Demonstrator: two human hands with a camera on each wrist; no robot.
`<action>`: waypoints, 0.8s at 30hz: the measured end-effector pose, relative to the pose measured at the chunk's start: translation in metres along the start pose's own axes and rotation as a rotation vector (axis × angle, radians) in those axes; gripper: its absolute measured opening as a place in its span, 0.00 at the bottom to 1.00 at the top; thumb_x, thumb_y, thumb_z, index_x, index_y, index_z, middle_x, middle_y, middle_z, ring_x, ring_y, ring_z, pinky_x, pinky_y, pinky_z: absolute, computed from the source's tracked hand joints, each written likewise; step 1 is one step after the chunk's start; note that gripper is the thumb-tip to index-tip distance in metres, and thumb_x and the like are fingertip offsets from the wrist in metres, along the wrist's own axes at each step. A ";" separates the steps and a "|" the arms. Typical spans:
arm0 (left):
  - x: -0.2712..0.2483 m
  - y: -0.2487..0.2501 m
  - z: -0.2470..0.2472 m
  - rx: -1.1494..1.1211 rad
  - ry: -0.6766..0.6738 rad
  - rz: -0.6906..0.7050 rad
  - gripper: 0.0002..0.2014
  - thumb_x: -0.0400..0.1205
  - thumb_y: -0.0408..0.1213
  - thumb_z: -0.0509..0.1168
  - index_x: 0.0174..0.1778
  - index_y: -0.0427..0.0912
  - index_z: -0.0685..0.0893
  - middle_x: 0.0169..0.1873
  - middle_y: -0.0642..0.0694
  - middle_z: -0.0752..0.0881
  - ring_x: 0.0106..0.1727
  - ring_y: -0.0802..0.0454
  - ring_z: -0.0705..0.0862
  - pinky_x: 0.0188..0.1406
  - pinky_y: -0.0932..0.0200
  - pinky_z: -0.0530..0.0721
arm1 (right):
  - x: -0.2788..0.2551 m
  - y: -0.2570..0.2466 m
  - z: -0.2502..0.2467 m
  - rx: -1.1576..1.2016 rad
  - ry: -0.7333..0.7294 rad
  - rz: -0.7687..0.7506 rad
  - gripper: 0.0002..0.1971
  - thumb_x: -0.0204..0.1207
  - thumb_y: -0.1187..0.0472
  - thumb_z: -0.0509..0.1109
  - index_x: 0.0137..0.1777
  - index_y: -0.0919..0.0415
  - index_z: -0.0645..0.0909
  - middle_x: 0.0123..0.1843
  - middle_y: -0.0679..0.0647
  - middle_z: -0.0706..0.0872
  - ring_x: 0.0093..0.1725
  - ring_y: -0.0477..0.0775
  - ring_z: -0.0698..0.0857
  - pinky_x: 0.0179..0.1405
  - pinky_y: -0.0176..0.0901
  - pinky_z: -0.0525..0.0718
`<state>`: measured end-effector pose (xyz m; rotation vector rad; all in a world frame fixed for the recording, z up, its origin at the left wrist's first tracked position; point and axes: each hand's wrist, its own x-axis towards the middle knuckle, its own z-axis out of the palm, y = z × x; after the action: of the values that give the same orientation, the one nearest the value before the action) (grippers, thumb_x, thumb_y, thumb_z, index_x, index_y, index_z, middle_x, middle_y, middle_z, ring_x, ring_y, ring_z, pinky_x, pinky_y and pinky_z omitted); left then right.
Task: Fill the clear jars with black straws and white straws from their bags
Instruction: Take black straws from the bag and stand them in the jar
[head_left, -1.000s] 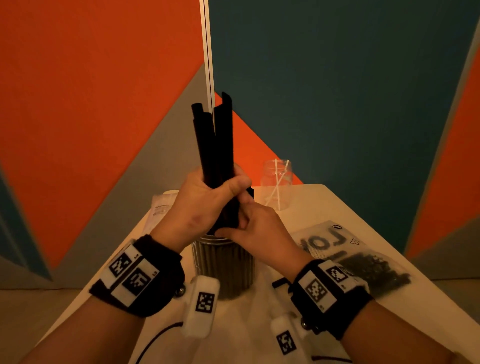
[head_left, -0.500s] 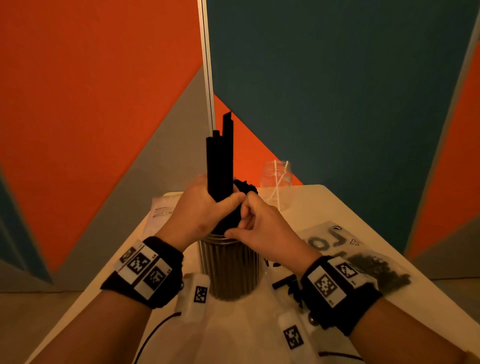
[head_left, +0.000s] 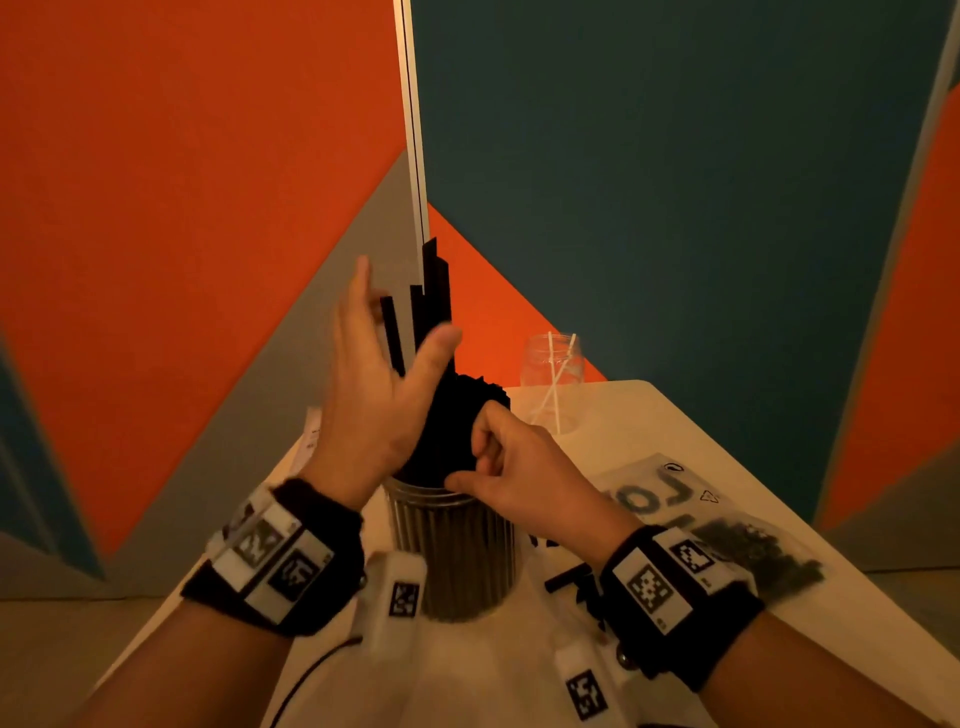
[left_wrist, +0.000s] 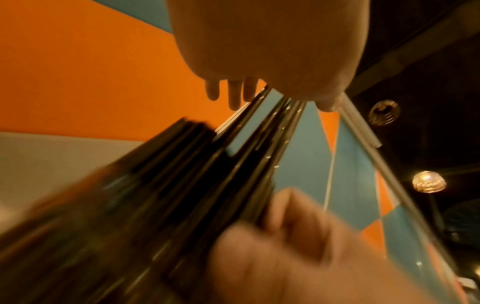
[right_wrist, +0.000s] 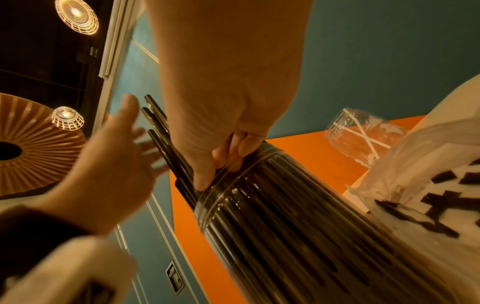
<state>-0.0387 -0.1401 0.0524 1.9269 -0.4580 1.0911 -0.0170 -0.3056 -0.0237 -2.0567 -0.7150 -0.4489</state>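
Observation:
A clear jar (head_left: 452, 551) packed with black straws (head_left: 457, 415) stands on the table in front of me. A few black straws (head_left: 434, 296) stick up higher than the rest. My left hand (head_left: 384, 364) is raised beside them with straight, spread fingers and holds nothing. My right hand (head_left: 498, 457) curls round the straw bundle at the jar's mouth; in the right wrist view its fingers (right_wrist: 233, 152) wrap the straw tops above the jar (right_wrist: 285, 226). A second clear jar (head_left: 553, 374) behind holds a few white straws. The left wrist view is blurred, showing black straws (left_wrist: 207, 185).
A clear printed bag of black straws (head_left: 748, 545) lies on the white table (head_left: 649, 415) to the right of the jar. Another bag's edge (head_left: 311, 441) shows behind my left hand. Orange and teal wall panels stand close behind the table.
My left hand let go of the tall black straws and opened, rising beside them. The straws have sunk lower into the jar. My right hand stays at the jar's mouth.

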 end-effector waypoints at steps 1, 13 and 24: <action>0.013 0.014 -0.004 0.013 0.038 0.041 0.40 0.81 0.65 0.61 0.85 0.52 0.55 0.70 0.57 0.70 0.69 0.61 0.73 0.64 0.63 0.72 | 0.000 0.000 0.000 0.003 -0.001 0.002 0.21 0.70 0.54 0.84 0.41 0.42 0.70 0.34 0.43 0.84 0.30 0.41 0.81 0.31 0.33 0.78; 0.037 0.028 -0.004 0.513 -0.199 0.360 0.17 0.89 0.42 0.56 0.60 0.39 0.88 0.53 0.42 0.88 0.55 0.41 0.85 0.54 0.45 0.80 | -0.004 -0.002 0.000 0.026 0.008 0.024 0.23 0.69 0.55 0.85 0.42 0.42 0.68 0.32 0.43 0.84 0.29 0.41 0.80 0.31 0.38 0.79; -0.054 -0.019 0.019 0.518 -0.332 0.381 0.21 0.87 0.47 0.57 0.71 0.40 0.82 0.66 0.42 0.84 0.69 0.45 0.80 0.71 0.45 0.75 | -0.007 -0.009 -0.001 0.026 0.016 -0.028 0.15 0.71 0.54 0.74 0.42 0.42 0.68 0.35 0.43 0.82 0.33 0.41 0.81 0.30 0.32 0.75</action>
<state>-0.0469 -0.1496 -0.0069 2.5715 -0.8125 1.2136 -0.0281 -0.3045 -0.0214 -2.0187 -0.7376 -0.4692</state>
